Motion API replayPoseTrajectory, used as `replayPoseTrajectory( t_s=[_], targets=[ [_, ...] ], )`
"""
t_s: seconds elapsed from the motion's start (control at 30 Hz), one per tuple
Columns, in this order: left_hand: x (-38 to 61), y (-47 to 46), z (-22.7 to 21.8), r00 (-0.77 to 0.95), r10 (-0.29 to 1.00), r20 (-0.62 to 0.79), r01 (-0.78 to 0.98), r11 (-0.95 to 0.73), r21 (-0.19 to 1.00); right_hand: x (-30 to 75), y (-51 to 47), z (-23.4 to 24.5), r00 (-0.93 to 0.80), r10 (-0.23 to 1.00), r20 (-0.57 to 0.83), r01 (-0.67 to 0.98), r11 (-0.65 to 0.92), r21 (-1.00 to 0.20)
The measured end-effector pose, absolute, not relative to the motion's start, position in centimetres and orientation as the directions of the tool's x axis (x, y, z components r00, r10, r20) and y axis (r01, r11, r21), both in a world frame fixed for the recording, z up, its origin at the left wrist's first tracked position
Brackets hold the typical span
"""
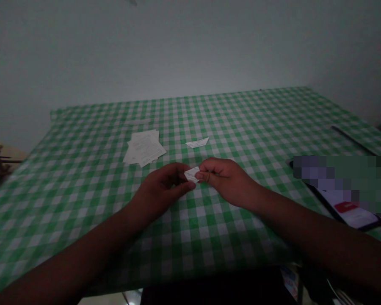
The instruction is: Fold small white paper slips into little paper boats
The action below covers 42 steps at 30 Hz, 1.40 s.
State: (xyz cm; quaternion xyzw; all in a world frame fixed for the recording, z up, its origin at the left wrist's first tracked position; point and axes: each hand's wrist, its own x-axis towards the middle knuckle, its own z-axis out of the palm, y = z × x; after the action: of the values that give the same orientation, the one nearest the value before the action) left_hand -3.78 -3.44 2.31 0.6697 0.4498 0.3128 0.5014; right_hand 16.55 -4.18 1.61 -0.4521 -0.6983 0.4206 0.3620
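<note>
Between my two hands is a small piece of folded white paper [190,173] with faint print on it, held just above the table. My right hand [228,180] pinches its right side between thumb and fingers. On the other side, the thumb and fingertips of my left hand [160,188] close around the left and lower edges. Just beyond my hands lies a folded paper boat shape [197,143], wide at the top and narrower below. Farther left rests a loose, fanned stack of printed paper sheets [144,148].
A green and white checked tablecloth [92,186] covers the table, which meets a plain wall [178,46]. Behind the stack lies a pale strip [138,122]. A lit phone or tablet [357,216], partly blurred out, lies at right, near a thin dark rod [352,140].
</note>
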Motion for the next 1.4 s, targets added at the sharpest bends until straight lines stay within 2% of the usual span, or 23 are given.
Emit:
replayPoseTrajectory(
  t_s=[0.13,0.3,0.4,0.57,0.67,0.77,0.87,1.03,1.4],
  targets=[
    [-3.9,-3.5,2.1,0.405,0.914,-0.024,0.341,-0.127,0.931,16.4,-4.1,1.5,-0.325,0.942,0.080,0.312,0.186,-0.932],
    [-3.8,-3.6,2.5,0.480,0.877,-0.015,0.388,-0.197,0.900,16.0,-4.5,1.7,-0.348,0.922,0.171,0.338,0.294,-0.894],
    [-3.8,-3.8,2.5,0.520,0.854,0.013,0.380,-0.245,0.892,15.9,-4.6,1.8,-0.371,0.914,0.164,0.311,0.289,-0.906],
    [-4.0,-3.7,2.4,0.483,0.875,0.009,0.371,-0.214,0.904,16.4,-4.2,1.9,-0.369,0.922,0.119,0.285,0.235,-0.929],
    [-4.1,-3.5,2.5,0.451,0.891,0.048,0.315,-0.210,0.926,16.7,-4.1,2.0,-0.339,0.933,0.125,0.327,0.241,-0.914],
    [-4.3,-3.2,2.5,0.409,0.908,0.088,0.294,-0.223,0.929,16.8,-4.1,2.0,-0.378,0.918,0.124,0.385,0.277,-0.880],
    [-4.5,-3.0,2.4,0.434,0.897,0.087,0.331,-0.248,0.910,16.8,-4.2,1.9,-0.429,0.895,0.123,0.420,0.318,-0.850],
    [-4.6,-2.8,2.4,0.512,0.857,0.056,0.400,-0.296,0.867,16.8,-4.2,2.0,-0.436,0.890,0.131,0.369,0.310,-0.876],
    [-4.3,-3.1,1.8,0.457,0.883,0.106,0.490,-0.349,0.799,16.4,-4.3,1.8,-0.418,0.901,0.114,0.383,0.289,-0.877]
  ],
)
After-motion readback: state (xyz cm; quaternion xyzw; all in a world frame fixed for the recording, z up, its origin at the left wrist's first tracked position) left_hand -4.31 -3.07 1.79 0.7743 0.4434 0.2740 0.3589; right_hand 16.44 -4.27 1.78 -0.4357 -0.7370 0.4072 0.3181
